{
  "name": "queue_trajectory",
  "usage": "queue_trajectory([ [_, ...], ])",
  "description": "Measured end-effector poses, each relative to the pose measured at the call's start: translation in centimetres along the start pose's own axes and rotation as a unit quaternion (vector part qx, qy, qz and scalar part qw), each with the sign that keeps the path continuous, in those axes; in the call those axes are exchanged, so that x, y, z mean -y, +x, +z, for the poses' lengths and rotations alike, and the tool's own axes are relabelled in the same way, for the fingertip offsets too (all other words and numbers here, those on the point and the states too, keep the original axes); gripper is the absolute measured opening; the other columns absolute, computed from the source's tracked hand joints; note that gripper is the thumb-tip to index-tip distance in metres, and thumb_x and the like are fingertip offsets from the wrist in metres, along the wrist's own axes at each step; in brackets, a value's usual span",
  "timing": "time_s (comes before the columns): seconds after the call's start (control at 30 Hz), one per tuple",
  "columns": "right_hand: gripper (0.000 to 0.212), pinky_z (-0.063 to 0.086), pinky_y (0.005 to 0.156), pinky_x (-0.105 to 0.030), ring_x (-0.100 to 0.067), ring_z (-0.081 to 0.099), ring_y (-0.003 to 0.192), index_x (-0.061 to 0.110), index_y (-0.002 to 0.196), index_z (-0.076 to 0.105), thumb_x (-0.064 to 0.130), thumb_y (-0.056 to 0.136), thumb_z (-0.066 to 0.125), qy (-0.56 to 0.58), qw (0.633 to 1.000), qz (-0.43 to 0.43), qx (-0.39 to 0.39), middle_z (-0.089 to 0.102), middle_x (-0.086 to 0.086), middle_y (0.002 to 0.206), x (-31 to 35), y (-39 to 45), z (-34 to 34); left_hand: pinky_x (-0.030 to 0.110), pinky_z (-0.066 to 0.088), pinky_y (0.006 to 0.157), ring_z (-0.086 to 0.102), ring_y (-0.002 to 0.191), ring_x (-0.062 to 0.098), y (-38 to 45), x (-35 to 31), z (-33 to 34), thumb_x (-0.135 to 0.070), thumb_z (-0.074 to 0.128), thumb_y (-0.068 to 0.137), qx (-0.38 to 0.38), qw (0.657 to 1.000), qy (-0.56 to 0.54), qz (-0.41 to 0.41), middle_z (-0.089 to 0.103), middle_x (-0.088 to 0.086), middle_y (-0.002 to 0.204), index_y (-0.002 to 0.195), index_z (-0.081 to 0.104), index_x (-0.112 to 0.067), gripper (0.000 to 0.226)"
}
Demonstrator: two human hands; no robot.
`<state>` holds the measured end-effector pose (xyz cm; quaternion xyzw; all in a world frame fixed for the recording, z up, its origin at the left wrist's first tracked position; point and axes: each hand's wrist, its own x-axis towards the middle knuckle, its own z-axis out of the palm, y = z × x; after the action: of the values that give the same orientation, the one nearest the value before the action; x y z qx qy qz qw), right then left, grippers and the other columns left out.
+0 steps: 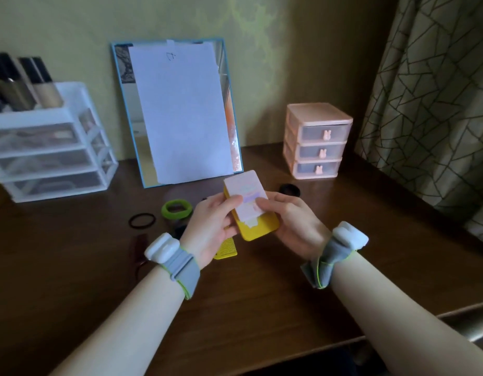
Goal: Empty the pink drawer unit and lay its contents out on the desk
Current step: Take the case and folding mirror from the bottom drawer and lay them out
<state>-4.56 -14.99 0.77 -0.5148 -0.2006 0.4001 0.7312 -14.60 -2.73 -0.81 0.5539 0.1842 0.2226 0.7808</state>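
The pink drawer unit stands at the back right of the desk with its three drawers pushed in. Over the middle of the desk my left hand and my right hand together hold a yellow box with a pale pink card on top of it; both thumbs press on the card. On the desk lie a green hair tie, a thin black hair tie, a black ring, a yellow comb and a dark red comb.
A blue-framed mirror covered by a white sheet leans on the wall. A clear white drawer organizer with cosmetics on top stands at the left. A patterned curtain hangs at the right. The desk's front edge runs near my forearms.
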Motion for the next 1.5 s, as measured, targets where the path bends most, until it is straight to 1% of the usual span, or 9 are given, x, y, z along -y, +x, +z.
queue_trajectory([
  [0.27,0.034,0.056,0.089,-0.045,-0.023,0.070,0.097,0.016,0.121,0.064,0.017,0.088,0.068,-0.221,0.972,-0.052,-0.066,0.072,-0.009,0.109,-1.0,-0.3,-0.4,0.041,0.060,0.071,0.072,0.095,0.031,-0.1,0.5,-1.1,-0.015,0.065,0.090,-0.006,1.000,0.010,-0.001,0.075,0.013,0.106,0.116,0.065,-0.007,0.028],
  [0.47,0.087,0.044,0.101,-0.028,-0.012,0.050,0.125,0.019,0.145,0.039,0.049,0.072,0.076,-0.503,0.847,-0.140,-0.097,0.053,0.005,0.137,-1.9,-1.0,0.3,0.043,0.059,0.068,0.072,0.095,0.032,0.5,0.8,-0.9,-0.011,0.069,0.085,-0.024,1.000,-0.004,-0.001,0.073,0.016,0.107,0.111,0.065,-0.006,0.026],
  [0.7,0.087,0.051,0.095,-0.045,-0.021,0.053,0.123,0.020,0.145,0.037,0.056,0.072,0.070,-0.574,0.793,-0.135,-0.154,0.053,0.003,0.137,-2.1,-1.3,1.4,0.042,0.059,0.066,0.072,0.094,0.031,0.9,1.1,-0.6,-0.011,0.071,0.083,-0.026,0.999,0.015,0.011,0.074,0.014,0.107,0.101,0.071,-0.013,0.018],
  [0.83,0.066,0.054,0.088,-0.044,-0.023,0.062,0.108,0.024,0.123,0.053,0.060,0.069,0.064,-0.543,0.813,-0.139,-0.156,0.066,0.002,0.115,-1.8,-1.5,1.5,0.044,0.059,0.070,0.072,0.097,0.030,0.8,1.1,-0.6,-0.020,0.072,0.084,-0.014,1.000,0.012,0.017,0.073,0.013,0.109,0.109,0.068,-0.012,0.026],
  [0.93,0.072,0.053,0.092,-0.043,-0.022,0.060,0.113,0.022,0.132,0.050,0.056,0.072,0.067,-0.525,0.822,-0.153,-0.158,0.065,0.002,0.122,-1.7,-1.6,1.3,0.044,0.059,0.070,0.071,0.098,0.030,0.9,1.0,-0.6,-0.030,0.060,0.094,-0.018,1.000,-0.010,-0.001,0.074,0.013,0.109,0.120,0.062,-0.011,0.032],
  [1.13,0.065,0.044,0.077,-0.018,-0.016,0.062,0.107,0.014,0.129,0.055,0.042,0.074,0.073,-0.508,0.821,-0.193,-0.173,0.067,0.004,0.113,-1.8,-1.4,0.4,0.046,0.060,0.071,0.072,0.094,0.031,1.2,0.7,-0.5,-0.013,0.055,0.096,-0.024,1.000,0.014,0.001,0.074,0.016,0.105,0.124,0.058,-0.008,0.029],
  [1.3,0.044,0.047,0.063,-0.007,-0.014,0.063,0.086,0.020,0.101,0.061,0.042,0.067,0.076,-0.407,0.874,-0.159,-0.214,0.064,0.024,0.066,-1.9,-0.7,-1.0,0.043,0.060,0.067,0.074,0.086,0.031,1.4,0.5,-0.2,-0.004,0.057,0.093,-0.042,0.999,0.027,0.019,0.075,0.012,0.095,0.126,0.059,-0.015,0.034],
  [1.4,0.047,0.059,0.078,-0.039,-0.022,0.069,0.084,0.050,0.097,0.042,0.033,0.070,0.077,-0.292,0.928,-0.121,-0.200,0.069,0.029,0.076,-2.0,-0.3,-1.5,0.039,0.060,0.066,0.074,0.085,0.030,1.4,0.7,0.1,-0.003,0.057,0.093,-0.050,0.998,0.040,0.017,0.071,0.019,0.104,0.126,0.059,-0.013,0.035],
  [1.5,0.038,0.060,0.072,-0.040,-0.018,0.067,0.079,0.031,0.104,0.064,0.027,0.070,0.080,-0.212,0.951,-0.098,-0.204,0.073,0.009,0.072,-2.0,0.1,-2.0,0.039,0.061,0.072,0.073,0.090,0.029,1.6,1.0,0.3,-0.004,0.058,0.093,-0.050,0.997,0.062,0.015,0.068,0.022,0.112,0.129,0.056,-0.011,0.037],
])
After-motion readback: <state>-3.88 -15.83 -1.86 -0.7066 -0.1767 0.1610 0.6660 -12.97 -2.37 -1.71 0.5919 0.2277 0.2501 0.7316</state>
